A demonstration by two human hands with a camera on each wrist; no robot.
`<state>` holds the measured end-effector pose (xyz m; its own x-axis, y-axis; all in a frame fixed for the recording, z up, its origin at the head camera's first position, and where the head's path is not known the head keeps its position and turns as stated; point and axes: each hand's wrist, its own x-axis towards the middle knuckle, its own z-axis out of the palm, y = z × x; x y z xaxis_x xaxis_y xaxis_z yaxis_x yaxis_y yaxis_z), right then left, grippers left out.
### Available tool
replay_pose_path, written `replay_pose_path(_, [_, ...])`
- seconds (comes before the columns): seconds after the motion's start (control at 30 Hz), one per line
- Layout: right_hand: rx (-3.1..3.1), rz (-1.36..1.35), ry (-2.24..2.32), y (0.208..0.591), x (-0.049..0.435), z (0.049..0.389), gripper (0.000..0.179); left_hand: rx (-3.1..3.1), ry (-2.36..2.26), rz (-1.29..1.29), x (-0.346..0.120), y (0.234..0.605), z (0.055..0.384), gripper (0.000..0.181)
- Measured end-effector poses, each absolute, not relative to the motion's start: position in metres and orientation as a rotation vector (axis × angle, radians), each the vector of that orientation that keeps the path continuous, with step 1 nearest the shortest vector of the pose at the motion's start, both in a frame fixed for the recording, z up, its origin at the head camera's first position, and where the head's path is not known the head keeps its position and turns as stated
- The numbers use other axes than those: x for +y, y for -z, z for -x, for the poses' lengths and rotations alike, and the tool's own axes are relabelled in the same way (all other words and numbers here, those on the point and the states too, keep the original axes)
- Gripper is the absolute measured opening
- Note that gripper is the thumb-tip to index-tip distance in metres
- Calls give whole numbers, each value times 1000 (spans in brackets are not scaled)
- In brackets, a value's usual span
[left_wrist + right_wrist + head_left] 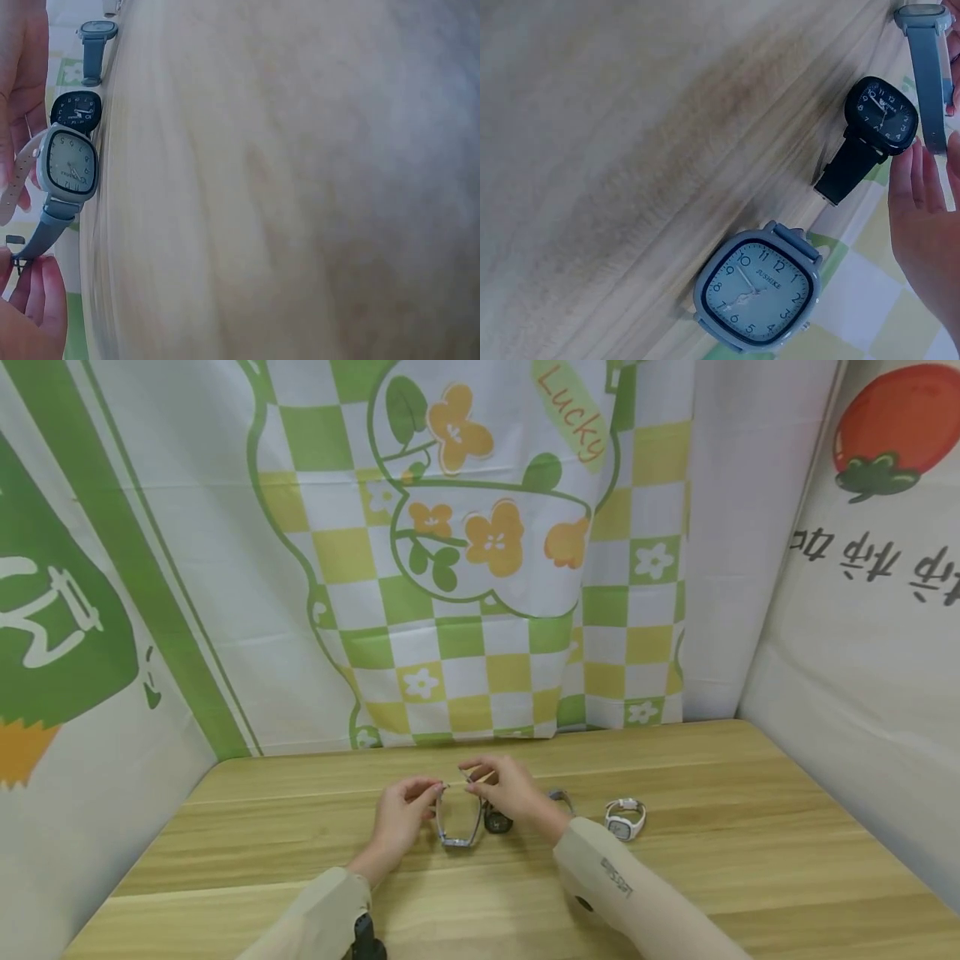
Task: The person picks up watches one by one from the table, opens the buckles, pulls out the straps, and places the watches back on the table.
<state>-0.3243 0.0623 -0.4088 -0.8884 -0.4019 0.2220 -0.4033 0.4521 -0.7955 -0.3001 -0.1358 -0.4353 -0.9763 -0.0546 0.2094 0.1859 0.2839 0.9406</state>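
A blue-grey wristwatch [456, 842] with a squarish pale dial hangs between both hands, its two strap ends spread apart and raised. My left hand [397, 818] pinches the buckle end of its strap; the metal buckle [19, 251] shows at those fingertips in the left wrist view. With thumb and fingers, my right hand [513, 789] holds the other, holed strap end. Just beside the held watch lies a black wristwatch [881, 116], close under the right hand. A second blue-grey watch [757, 289] rests farther right, partly hidden by the right wrist in the head view.
A white wristwatch [625, 821] stands at the right on the wooden table [285, 835], its strap looped round. A black device [367, 939] sits at the left wrist. Printed cloth [480, 635] hangs behind the table and along both sides.
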Motion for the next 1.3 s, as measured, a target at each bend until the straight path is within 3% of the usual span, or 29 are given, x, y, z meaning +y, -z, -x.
replay_pose_path(0.57, [-2568, -639, -1791, 414, 60, 329, 22, -2327, 1909, 82, -139, 429, 301, 23])
replay_pose_path(1.3, [-2622, -547, -1745, 415, 61, 331, 24, -2404, 1837, 63, -142, 425, 303, 21])
